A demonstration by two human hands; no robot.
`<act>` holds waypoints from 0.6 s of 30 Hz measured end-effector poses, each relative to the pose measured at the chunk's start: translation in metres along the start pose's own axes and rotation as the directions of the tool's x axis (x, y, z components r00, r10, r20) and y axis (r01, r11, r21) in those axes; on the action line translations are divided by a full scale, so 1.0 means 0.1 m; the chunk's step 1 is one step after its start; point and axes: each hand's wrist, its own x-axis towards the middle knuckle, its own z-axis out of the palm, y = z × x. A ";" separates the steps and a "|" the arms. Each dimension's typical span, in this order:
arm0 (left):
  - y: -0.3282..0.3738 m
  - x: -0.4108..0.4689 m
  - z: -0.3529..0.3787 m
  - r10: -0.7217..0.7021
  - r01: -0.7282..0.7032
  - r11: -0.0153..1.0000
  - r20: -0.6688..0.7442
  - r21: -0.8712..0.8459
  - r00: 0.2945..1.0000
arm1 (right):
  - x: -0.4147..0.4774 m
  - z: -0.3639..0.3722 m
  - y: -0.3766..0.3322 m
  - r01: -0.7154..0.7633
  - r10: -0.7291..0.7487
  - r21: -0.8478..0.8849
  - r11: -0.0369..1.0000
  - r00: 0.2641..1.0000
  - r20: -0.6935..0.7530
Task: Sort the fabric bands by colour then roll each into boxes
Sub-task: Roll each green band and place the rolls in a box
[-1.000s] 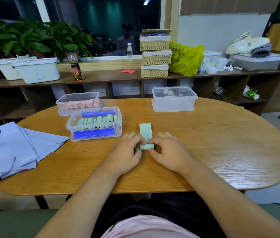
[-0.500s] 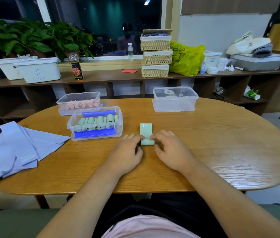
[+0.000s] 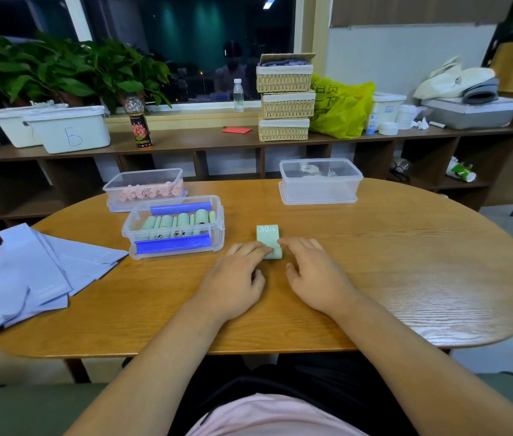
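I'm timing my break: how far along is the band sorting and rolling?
Done: pink rolls sit in the back box, green rolls in the blue-latched box. In hand: the left hand and right hand press on a partly rolled green band marked 30 LB, with a short flat end left. To do: the lilac bands lie unrolled on the table; the lidded clear box appears to hold no rolls.

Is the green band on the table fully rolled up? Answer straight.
No, a flat stretch of the green band marked 30 LB lies unrolled beyond the left hand and right hand pressing its roll.
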 end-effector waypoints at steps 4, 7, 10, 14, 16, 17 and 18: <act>0.00 0.04 0.01 -0.028 0.028 1.000 0.029 0.002 0.999 | -0.02 -0.01 -0.01 0.063 -0.063 -0.007 0.998 0.998 -0.019; -0.02 0.05 0.04 -0.046 0.046 0.999 0.025 -0.006 0.999 | 0.00 0.00 0.01 0.067 -0.067 -0.048 0.997 0.998 0.006; -0.03 0.03 0.04 -0.054 0.053 0.998 -0.013 -0.039 0.998 | 0.02 0.00 0.01 0.050 -0.048 -0.050 0.997 0.998 0.041; -0.01 0.04 0.03 0.028 -0.027 1.000 -0.010 0.007 1.000 | 0.04 0.01 0.00 0.006 -0.002 -0.059 0.998 0.998 0.070; 0.00 0.10 0.04 0.028 -0.028 0.999 0.016 0.034 0.999 | 0.05 0.00 -0.02 -0.013 0.017 -0.048 0.999 0.996 0.092; 0.00 0.14 0.06 0.016 -0.018 0.999 0.026 0.047 1.000 | 0.06 -0.01 -0.02 -0.025 0.029 -0.038 0.999 0.994 0.101; 0.01 0.18 0.07 0.002 -0.004 0.998 0.034 0.061 0.999 | 0.07 -0.02 -0.01 -0.040 0.042 -0.020 0.999 0.993 0.106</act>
